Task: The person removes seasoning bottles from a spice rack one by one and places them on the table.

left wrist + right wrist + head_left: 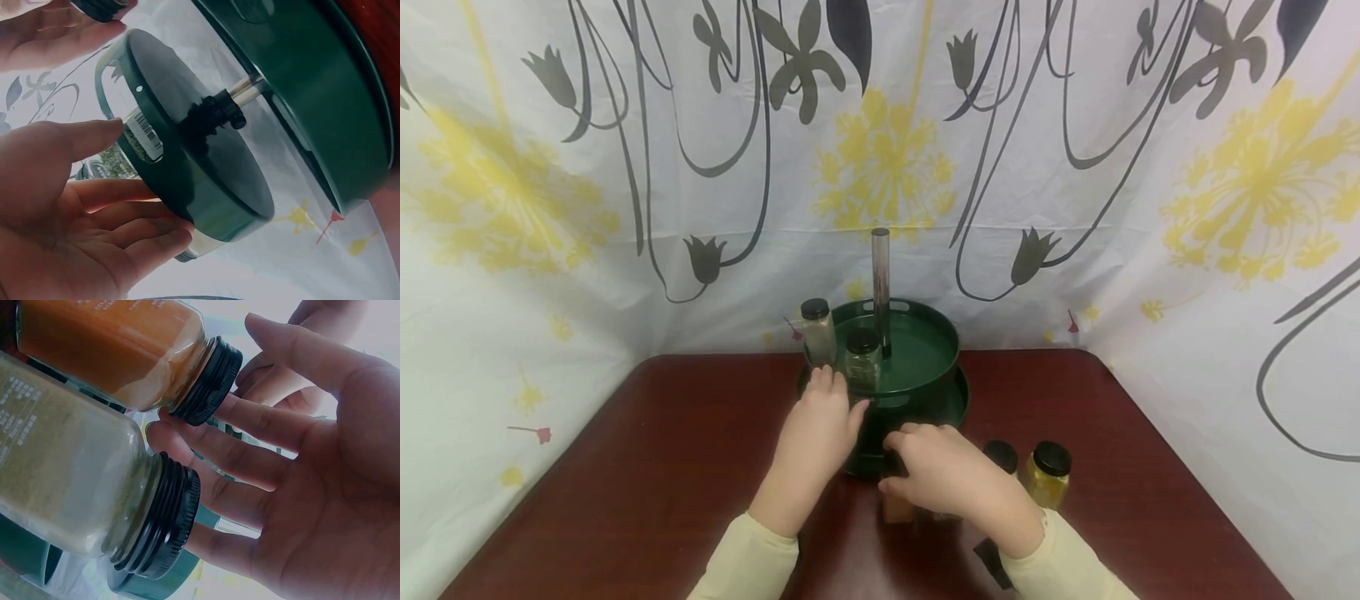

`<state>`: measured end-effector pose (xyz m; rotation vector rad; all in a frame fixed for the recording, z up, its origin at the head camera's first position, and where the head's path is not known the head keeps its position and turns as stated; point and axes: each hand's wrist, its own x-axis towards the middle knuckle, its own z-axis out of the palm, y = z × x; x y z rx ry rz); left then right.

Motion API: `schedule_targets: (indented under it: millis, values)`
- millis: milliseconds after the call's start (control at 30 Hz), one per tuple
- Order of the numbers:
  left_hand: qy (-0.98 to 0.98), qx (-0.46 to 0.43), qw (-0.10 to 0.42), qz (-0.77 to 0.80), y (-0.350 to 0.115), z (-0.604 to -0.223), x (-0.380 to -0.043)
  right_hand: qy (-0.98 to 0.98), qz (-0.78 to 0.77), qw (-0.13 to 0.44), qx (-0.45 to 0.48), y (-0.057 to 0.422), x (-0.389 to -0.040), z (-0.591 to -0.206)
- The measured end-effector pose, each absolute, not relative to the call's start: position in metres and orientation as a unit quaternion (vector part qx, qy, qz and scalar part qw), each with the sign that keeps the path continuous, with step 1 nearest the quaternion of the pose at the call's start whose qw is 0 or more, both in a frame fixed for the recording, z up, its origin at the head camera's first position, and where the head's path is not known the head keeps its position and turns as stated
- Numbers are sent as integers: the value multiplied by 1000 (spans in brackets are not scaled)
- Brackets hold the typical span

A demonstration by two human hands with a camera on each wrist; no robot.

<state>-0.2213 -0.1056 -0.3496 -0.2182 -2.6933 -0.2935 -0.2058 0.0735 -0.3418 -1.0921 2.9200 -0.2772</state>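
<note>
My left hand [816, 421] is at the near-left rim of the green upper tray [925, 375]. In the left wrist view, its thumb and loosely bent fingers lie along the tray's edge [231, 225]. Two black-capped spice jars stand on that tray: a pale one [820, 337] and a shorter one with dark green contents [862, 367]. My right hand [943, 467] hovers over a spice jar of orange powder [119, 350], fingers spread around its black cap [209, 381]. Close beside it is a jar of pale greenish powder [69, 462], its cap near the lower fingers.
A wider green lower tray [958, 400] sits under the upper one, and a metal post [881, 283] rises through the middle. To the right stand a jar of yellow powder [1048, 475] and another black-capped jar [1001, 456]. A patterned curtain [880, 167] hangs behind the dark red table [715, 433].
</note>
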Motion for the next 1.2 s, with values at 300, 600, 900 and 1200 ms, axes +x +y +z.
schedule_targets:
  millis: [300, 600, 900, 1200]
  values:
    - [-971, -90, 201, -96, -98, -346, -212, 935, -93, 11, -342, 74, -206, -341]
    - [-974, -112, 180, -84, -94, -344, -205, 934, -95, 9, -344, 74, -205, -340]
    - [-978, -139, 137, -78, -90, -339, -199, 940, -120, -4, -319, 77, -204, -336]
    - [-972, -177, 130, -79, -88, -336, -195, 943, -129, -3, -307, 78, -204, -331]
